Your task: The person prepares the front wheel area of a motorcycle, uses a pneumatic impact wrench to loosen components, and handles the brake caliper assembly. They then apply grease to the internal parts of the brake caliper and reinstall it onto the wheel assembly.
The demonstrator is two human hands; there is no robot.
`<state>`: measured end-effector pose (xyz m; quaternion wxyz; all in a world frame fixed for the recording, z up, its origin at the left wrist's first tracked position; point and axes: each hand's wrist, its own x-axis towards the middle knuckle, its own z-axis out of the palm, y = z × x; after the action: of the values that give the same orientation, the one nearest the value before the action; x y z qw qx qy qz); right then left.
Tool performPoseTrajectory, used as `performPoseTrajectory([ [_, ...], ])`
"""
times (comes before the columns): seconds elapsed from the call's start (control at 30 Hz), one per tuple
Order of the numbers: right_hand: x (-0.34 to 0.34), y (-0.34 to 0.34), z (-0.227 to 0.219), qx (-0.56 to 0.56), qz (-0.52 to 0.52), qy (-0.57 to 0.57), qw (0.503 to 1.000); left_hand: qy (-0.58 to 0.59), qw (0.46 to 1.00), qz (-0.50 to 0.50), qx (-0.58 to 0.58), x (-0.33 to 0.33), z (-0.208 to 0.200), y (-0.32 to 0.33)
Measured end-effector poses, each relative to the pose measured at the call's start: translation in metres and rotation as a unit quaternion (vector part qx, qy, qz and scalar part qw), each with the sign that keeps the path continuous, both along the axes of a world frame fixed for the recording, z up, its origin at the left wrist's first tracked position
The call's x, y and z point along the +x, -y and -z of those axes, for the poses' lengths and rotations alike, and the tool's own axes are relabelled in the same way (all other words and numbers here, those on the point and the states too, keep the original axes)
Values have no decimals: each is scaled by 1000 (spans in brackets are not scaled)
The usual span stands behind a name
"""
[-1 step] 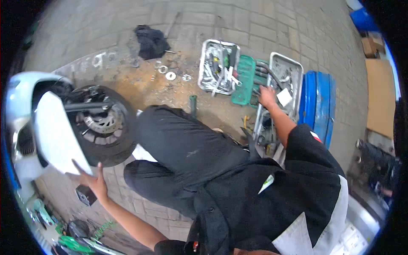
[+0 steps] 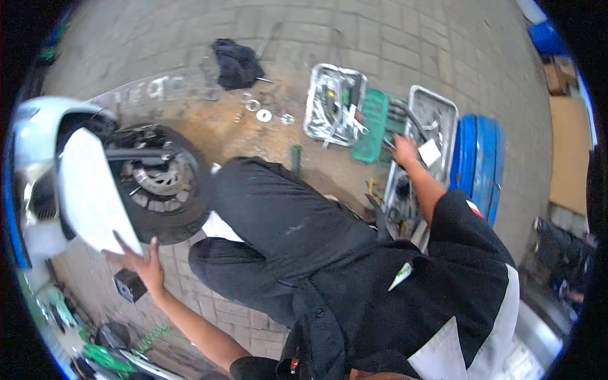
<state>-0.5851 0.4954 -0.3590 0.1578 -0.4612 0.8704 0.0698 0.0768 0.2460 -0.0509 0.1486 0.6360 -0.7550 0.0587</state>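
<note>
My left hand (image 2: 144,266) is spread against the lower tip of a white front fender (image 2: 95,190), with thumb and fingers apart. The fender partly covers a black-tyred wheel (image 2: 164,225) with a silver brake disc (image 2: 166,176). Over on the right, my right hand (image 2: 405,151) reaches down with bent fingers between a green plastic tool case (image 2: 370,126) and an open metal toolbox (image 2: 446,104). Its fingertips are at dark tools by the case's edge; what they pinch, if anything, is too small to make out. A white card (image 2: 429,152) lies beside that hand.
A metal tray of wrenches (image 2: 334,104) stands left of the green case. Several metal rings (image 2: 263,115) and a black cloth (image 2: 235,63) lie on the paving. Blue metal toolbox parts (image 2: 475,161) stand at right. A small black box (image 2: 130,285) sits below my left hand.
The whole view has shifted slightly, so the tools and wheel appear a little farther right. Both hands keep their places at the fender and the toolbox.
</note>
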Motion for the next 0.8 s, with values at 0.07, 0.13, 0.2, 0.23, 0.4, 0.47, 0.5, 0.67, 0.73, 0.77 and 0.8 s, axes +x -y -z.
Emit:
performPoseTrajectory([
  [0.07,-4,4,-6,0,30,15,999,-18,999,-29,29,-9,-3,1],
  [0.13,-15,12,-1,-101,42,40,993,-33,998,-24,38,-9,-3,7],
  [0.2,23,54,-37,-214,89,132,964,-28,998,-40,36,5,-4,1],
  [0.23,30,72,-35,-287,95,215,929,-67,996,-41,52,8,-3,1],
  [0.4,145,189,-123,-343,12,418,841,-125,987,-66,81,10,-5,-1],
  [0.47,206,234,-173,-337,-43,510,790,-52,997,-54,37,13,-5,-2],
  [0.5,234,254,-193,-334,-95,542,765,-123,991,-32,45,21,7,-5],
  [0.67,349,316,-301,-250,-348,550,717,-105,989,-40,96,18,-20,-5],
  [0.73,391,303,-336,-215,-390,569,692,-153,982,-16,113,22,-26,-17],
  [0.77,409,294,-357,-177,-427,548,697,-190,974,-2,120,20,-33,-22],
  [0.8,421,286,-376,-140,-463,525,700,-223,961,2,163,17,-42,-32],
])
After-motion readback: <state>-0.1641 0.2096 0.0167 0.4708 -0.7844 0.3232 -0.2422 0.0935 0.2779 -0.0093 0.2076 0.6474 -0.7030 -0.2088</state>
